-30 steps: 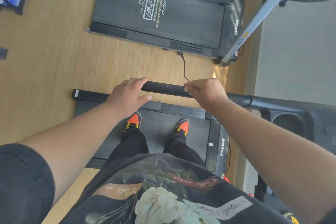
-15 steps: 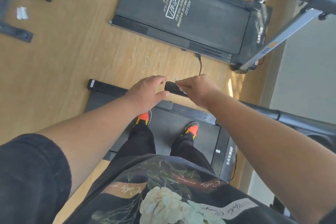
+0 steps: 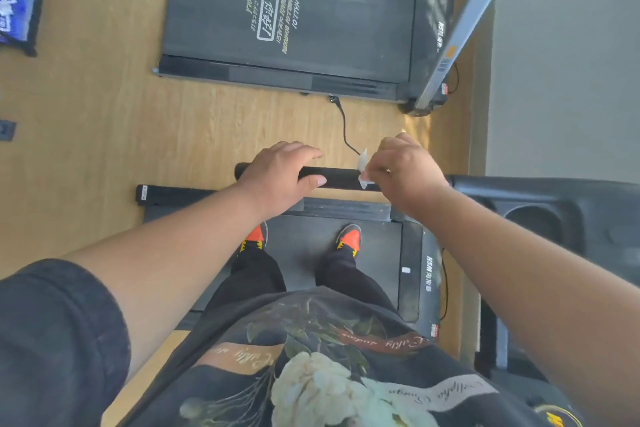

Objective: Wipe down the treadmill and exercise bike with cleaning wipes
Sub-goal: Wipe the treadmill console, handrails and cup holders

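I stand on a black treadmill [image 3: 412, 253], looking down at its black handrail [image 3: 337, 177]. My left hand [image 3: 280, 177] grips the handrail near its free end, thumb on the near side. My right hand [image 3: 403, 172] is wrapped round the same rail further right and holds a small white cleaning wipe [image 3: 362, 163], whose corners stick out beside my fingers. Most of the wipe is hidden under that hand. The treadmill console [image 3: 540, 218] with a cup holder lies to the right.
A second black treadmill [image 3: 287, 21] stands ahead on the wooden floor [image 3: 97, 114], its grey upright [image 3: 453, 45] at the right. A black power cable [image 3: 343, 121] runs between the two machines. A blue pack [image 3: 15, 10] lies at the far left. A grey wall is on the right.
My right hand has slid right along the handrail, away from my left hand, and the white wipe now shows beside it. More bare rail lies between my hands. The view shifted.
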